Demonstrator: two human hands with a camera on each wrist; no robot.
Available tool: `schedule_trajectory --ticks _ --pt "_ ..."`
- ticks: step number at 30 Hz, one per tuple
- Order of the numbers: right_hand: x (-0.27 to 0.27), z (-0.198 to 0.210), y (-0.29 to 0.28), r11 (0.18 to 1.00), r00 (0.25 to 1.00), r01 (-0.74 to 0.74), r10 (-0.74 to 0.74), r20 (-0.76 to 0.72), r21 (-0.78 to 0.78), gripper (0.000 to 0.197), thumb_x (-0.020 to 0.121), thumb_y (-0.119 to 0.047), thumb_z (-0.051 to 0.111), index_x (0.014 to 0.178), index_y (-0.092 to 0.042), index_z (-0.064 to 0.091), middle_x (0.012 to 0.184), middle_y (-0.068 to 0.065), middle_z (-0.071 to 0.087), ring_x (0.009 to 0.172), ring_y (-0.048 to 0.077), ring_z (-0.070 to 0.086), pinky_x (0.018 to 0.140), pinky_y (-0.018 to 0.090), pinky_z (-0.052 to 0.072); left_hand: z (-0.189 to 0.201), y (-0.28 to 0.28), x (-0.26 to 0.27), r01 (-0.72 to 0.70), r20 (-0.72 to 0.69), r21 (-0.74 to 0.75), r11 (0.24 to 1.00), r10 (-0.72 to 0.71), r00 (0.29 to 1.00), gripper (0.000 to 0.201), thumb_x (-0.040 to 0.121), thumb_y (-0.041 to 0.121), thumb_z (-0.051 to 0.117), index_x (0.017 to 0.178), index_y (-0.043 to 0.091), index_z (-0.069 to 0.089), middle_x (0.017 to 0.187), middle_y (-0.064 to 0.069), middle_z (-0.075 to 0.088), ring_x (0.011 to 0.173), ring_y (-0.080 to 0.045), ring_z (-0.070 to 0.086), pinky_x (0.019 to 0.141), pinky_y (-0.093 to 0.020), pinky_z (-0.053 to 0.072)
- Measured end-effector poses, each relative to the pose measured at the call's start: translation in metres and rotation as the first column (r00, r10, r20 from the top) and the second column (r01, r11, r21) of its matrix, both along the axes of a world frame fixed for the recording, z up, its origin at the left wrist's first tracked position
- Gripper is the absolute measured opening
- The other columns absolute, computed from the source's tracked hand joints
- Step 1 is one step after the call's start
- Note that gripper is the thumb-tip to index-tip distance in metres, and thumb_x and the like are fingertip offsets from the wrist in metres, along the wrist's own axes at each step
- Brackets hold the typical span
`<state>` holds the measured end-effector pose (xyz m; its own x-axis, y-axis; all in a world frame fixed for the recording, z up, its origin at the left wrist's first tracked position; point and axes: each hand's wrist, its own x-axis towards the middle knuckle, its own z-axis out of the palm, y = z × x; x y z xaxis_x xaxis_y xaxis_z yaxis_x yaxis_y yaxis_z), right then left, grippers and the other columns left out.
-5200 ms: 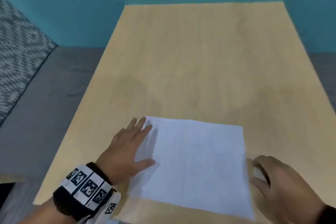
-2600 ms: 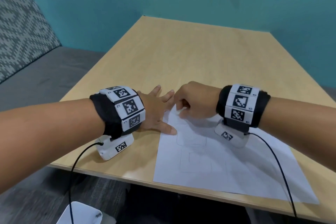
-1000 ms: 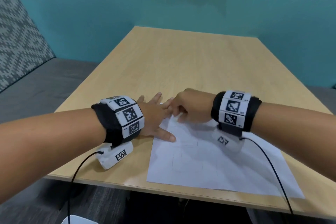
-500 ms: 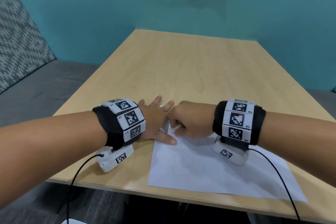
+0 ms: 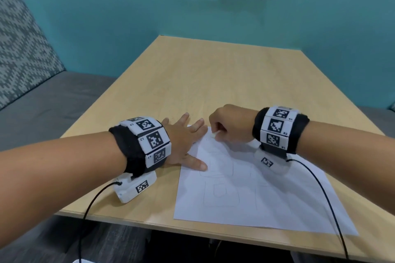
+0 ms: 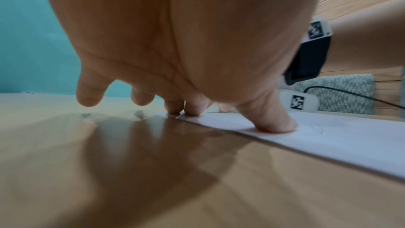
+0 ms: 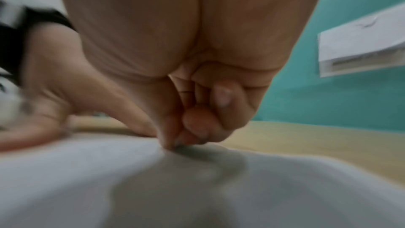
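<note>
The left hand (image 5: 181, 145) lies flat with its fingers (image 5: 197, 124) spread: the thumb and two fingertips press the far left corner of the sheet of paper (image 5: 256, 198), and the other two sit over the bare worktop (image 5: 203, 81). Just right of those fingertips, the right hand (image 5: 230, 126) has its fingers curled tight, pinching a small white piece (image 5: 214, 134) against the paper. The paper lies flat under both hands, with faint outlines drawn on it below the thumb
</note>
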<state>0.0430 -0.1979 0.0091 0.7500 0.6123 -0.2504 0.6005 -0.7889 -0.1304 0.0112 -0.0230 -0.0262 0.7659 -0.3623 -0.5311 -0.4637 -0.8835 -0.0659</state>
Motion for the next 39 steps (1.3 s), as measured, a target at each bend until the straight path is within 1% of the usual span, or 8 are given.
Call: schedule_trajectory --ticks 5,10,13,18,23,26,29,39 --pt "-0.019 -0.006 0.006 0.992 0.990 -0.124 0.122 -0.074 -0.030 0.008 0.086 -0.018 0.063 0.083 -0.017 0.055 0.070 -0.009 0.053 0.065 0.012 0.052 0.062 0.023 0.041 0.001 0.000 0.000 -0.002 -0.022 -0.024 1.000 0.002 1.000 0.109 0.079 0.085 0.041 0.155 0.033 -0.018 0.161 0.011 -0.028 0.148 -0.027 -0.026 0.116 -0.066 0.004" --pt "-0.001 -0.002 -0.002 1.000 1.000 -0.021 0.021 -0.018 0.017 0.016 0.085 -0.017 0.063 0.089 -0.002 0.064 0.078 0.010 0.067 0.065 0.021 0.052 0.062 0.028 0.043 0.004 -0.001 -0.002 -0.004 -0.015 0.021 1.000 0.005 1.000 0.110 0.081 0.084 0.038 0.155 0.028 -0.021 0.160 0.012 -0.029 0.148 -0.026 -0.027 0.116 -0.065 0.006" --pt "-0.027 -0.009 0.004 0.990 0.986 -0.140 0.141 -0.093 0.021 0.006 0.086 -0.015 0.063 0.084 -0.010 0.059 0.065 -0.009 0.054 0.059 0.009 0.048 0.055 0.016 0.035 0.001 0.000 0.000 0.001 -0.023 0.006 1.000 -0.001 1.000 0.112 0.080 0.084 0.039 0.155 0.028 -0.022 0.160 0.012 -0.030 0.148 -0.026 -0.027 0.117 -0.064 0.006" --pt "0.002 -0.001 -0.005 1.000 1.000 -0.009 0.009 0.007 0.003 0.011 0.085 -0.017 0.063 0.090 -0.007 0.066 0.082 0.006 0.068 0.076 0.025 0.062 0.068 0.032 0.049 0.004 -0.003 -0.001 -0.012 -0.022 0.013 1.000 0.012 1.000 0.110 0.080 0.084 0.038 0.155 0.028 -0.021 0.160 0.012 -0.029 0.148 -0.027 -0.027 0.116 -0.065 0.006" --pt "-0.023 -0.007 0.004 0.990 0.987 -0.139 0.139 -0.086 0.009 0.007 0.086 -0.017 0.063 0.085 -0.018 0.057 0.066 -0.012 0.050 0.062 0.010 0.049 0.057 0.019 0.036 0.003 -0.001 -0.001 -0.010 -0.028 0.011 1.000 0.010 1.000 0.111 0.080 0.084 0.039 0.154 0.027 -0.022 0.160 0.012 -0.030 0.148 -0.026 -0.027 0.116 -0.065 0.007" --pt "0.003 0.000 -0.008 1.000 1.000 0.007 -0.007 0.008 0.017 0.005 0.085 -0.018 0.064 0.088 -0.014 0.063 0.069 -0.009 0.054 0.071 0.016 0.053 0.058 0.021 0.038 0.007 -0.003 -0.004 -0.011 -0.021 0.025 1.000 0.012 1.000 0.109 0.082 0.083 0.038 0.155 0.027 -0.022 0.160 0.012 -0.029 0.148 -0.026 -0.027 0.117 -0.064 0.006" --pt "-0.002 -0.005 -0.005 0.999 1.000 -0.022 0.023 -0.009 0.029 0.012 0.085 -0.017 0.062 0.088 -0.005 0.065 0.072 0.005 0.062 0.066 0.016 0.049 0.059 0.025 0.039 0.007 -0.002 -0.004 -0.005 -0.025 0.027 1.000 0.006 1.000 0.109 0.082 0.083 0.037 0.155 0.027 -0.022 0.160 0.011 -0.031 0.148 -0.026 -0.027 0.117 -0.064 0.006" --pt "0.015 -0.007 -0.014 0.999 0.999 0.036 -0.037 0.018 0.041 0.006 0.085 -0.018 0.064 0.088 -0.013 0.063 0.068 -0.012 0.051 0.063 0.009 0.047 0.055 0.018 0.036 0.011 -0.003 -0.006 -0.007 -0.008 0.054 0.999 0.007 1.000 0.118 0.078 0.084 0.045 0.156 0.023 -0.020 0.162 0.011 -0.026 0.148 -0.025 -0.026 0.117 -0.062 0.004"
